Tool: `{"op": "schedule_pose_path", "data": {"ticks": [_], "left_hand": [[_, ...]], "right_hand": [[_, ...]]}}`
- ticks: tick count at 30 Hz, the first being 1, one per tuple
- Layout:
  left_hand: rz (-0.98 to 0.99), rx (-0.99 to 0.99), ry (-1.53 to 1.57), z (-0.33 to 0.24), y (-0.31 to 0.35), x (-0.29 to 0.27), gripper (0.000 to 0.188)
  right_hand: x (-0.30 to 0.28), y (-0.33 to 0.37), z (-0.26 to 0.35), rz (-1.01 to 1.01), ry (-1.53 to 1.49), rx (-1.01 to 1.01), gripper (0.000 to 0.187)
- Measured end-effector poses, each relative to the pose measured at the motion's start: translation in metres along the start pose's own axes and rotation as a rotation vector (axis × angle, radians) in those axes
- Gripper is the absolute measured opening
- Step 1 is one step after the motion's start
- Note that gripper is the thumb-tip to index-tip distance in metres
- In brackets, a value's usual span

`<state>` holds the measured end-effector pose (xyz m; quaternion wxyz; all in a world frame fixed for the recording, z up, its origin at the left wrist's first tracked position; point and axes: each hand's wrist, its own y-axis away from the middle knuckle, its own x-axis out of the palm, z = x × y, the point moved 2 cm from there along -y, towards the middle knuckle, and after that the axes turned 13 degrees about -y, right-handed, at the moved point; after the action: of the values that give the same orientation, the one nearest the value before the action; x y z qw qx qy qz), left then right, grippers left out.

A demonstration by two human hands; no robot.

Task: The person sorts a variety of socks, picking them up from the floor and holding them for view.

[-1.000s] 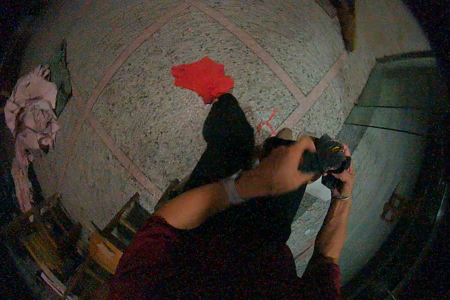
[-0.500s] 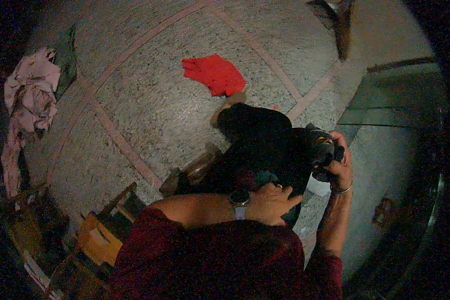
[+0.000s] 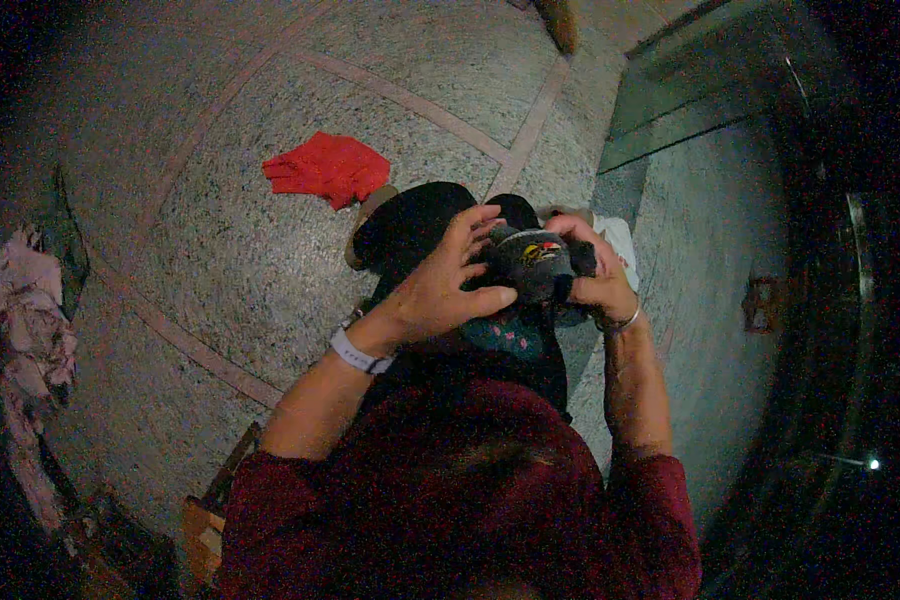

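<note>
Left hand point(image 3: 435, 295) cupped wide, fingers and thumb spread at the left side of the dark grey cloth bundle point(image 3: 532, 272); contact there, can't tell. Right hand point(image 3: 602, 278) has the bundle's right side, thumb near, fingers curled round the far edge. For a steady hold, I'd say anchor with the right and bring the left fingertips in evenly, no squashing. Now the murky bits: pale pink cloth point(image 3: 25, 310) at left, fading into shadow; teal patterned cloth point(image 3: 507, 336) nearer, partly hidden below the bundle; white thing point(image 3: 620, 243) behind the right hand, too covered to name.
</note>
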<state>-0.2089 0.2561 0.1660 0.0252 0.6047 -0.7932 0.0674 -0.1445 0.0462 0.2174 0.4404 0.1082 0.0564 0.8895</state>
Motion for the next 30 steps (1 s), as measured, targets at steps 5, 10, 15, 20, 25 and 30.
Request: {"op": "schedule_pose_path", "data": {"ticks": [5, 10, 15, 20, 25, 30], "left_hand": [[-0.034, -0.179, 0.043, -0.005, -0.039, -0.002, 0.06], [-0.319, -0.248, -0.278, 0.013, -0.057, -0.041, 0.038], [-0.28, -0.23, 0.162, 0.011, -0.067, -0.044, 0.038], [-0.117, -0.156, 0.208, 0.014, -0.049, -0.027, 0.041], [-0.042, -0.122, 0.045, 0.012, -0.034, -0.013, 0.043], [-0.042, -0.06, -0.124, 0.021, -0.004, -0.003, 0.04]], "right_hand": [[-0.017, -0.031, -0.014, 0.041, -0.064, 0.016, 0.063], [-0.026, -0.038, -0.01, -0.057, 0.241, 0.085, 0.054], [0.017, -0.001, -0.029, 0.427, 0.89, -0.083, 0.057], [0.018, 0.01, -0.037, 0.43, 0.719, -0.118, 0.064], [-0.005, 0.01, -0.002, -0.084, 0.368, -0.326, 0.057], [0.024, 0.02, -0.031, 0.024, 0.361, -0.194, 0.054]]}}
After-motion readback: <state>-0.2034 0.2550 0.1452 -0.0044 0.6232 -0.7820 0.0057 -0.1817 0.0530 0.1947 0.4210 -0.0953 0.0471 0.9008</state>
